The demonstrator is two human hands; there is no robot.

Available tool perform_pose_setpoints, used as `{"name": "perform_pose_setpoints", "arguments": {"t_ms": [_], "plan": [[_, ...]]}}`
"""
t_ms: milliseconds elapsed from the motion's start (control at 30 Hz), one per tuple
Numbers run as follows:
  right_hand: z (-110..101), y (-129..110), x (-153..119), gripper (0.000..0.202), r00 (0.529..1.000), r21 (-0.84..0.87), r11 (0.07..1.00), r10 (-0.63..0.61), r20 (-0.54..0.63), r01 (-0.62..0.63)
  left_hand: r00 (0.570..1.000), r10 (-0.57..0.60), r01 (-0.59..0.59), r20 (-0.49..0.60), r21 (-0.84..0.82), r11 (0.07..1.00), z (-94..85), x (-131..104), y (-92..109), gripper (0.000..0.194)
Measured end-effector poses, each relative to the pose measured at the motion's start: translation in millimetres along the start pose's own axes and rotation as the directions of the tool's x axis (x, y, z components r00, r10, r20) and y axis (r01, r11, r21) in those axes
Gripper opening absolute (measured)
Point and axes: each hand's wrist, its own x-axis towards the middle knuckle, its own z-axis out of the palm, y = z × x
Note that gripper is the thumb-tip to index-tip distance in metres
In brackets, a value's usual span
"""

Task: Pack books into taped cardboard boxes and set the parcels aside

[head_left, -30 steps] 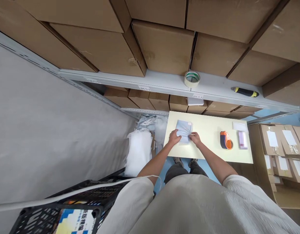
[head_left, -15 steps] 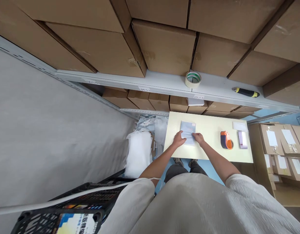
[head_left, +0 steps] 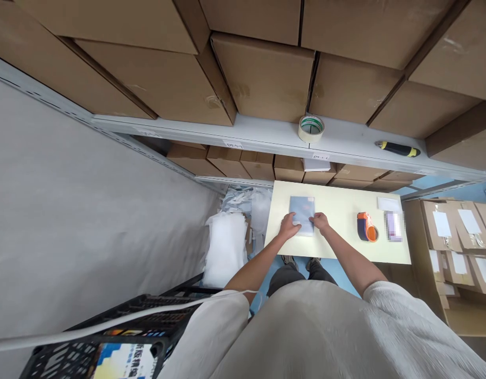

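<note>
A flat blue-grey packet [head_left: 303, 205], seemingly in clear plastic, lies on the pale yellow tabletop [head_left: 337, 210]. My left hand [head_left: 289, 226] grips its left edge, with the thumb reaching across the lower part. At the right edge, my right hand [head_left: 320, 221] pinches the packet between thumb and fingers. What is inside the plastic cannot be made out. Farther right on the same table stands an orange and dark purple tape dispenser [head_left: 367, 227], apart from both hands.
A white card [head_left: 388, 203] and a blurred purple-white item [head_left: 394, 226] lie at the table's right. A tape roll [head_left: 311, 129] and black-yellow cutter [head_left: 397, 149] rest on the shelf. White plastic sheets [head_left: 226, 247] are piled left; a black crate [head_left: 88, 358] stands lower left.
The packet and both hands have shifted very slightly left. The packet's upper part looks flatter and smoother now. Both hands keep their hold on it.
</note>
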Motion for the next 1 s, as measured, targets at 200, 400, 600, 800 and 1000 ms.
{"name": "perform_pose_setpoints", "arguments": {"t_ms": [200,400,600,800,1000], "plan": [[26,-26,-5,0.042,0.977,0.178,0.983,-0.085,0.194,0.05,0.988,0.005,-0.001,-0.153,0.023,1.0,-31.1,-1,-7,0.064],[69,-61,-3,0.051,0.941,0.287,0.952,-0.19,0.28,0.107,0.953,0.001,0.005,-0.304,0.018,1.0,-76.4,6,-16,0.063],[95,-68,13,0.047,0.967,0.262,0.963,-0.125,0.223,0.064,0.952,-0.047,0.053,-0.303,0.01,0.999,-88.5,28,-24,0.061],[95,-59,33,0.039,0.993,0.13,0.99,-0.074,0.089,0.062,0.978,-0.074,0.076,-0.194,0.001,0.997,-77.9,46,-30,0.066],[92,-55,39,0.034,0.988,-0.178,0.972,-0.151,0.014,0.151,0.988,-0.073,0.08,-0.136,0.045,0.996,-78.8,50,-30,0.07]]}}
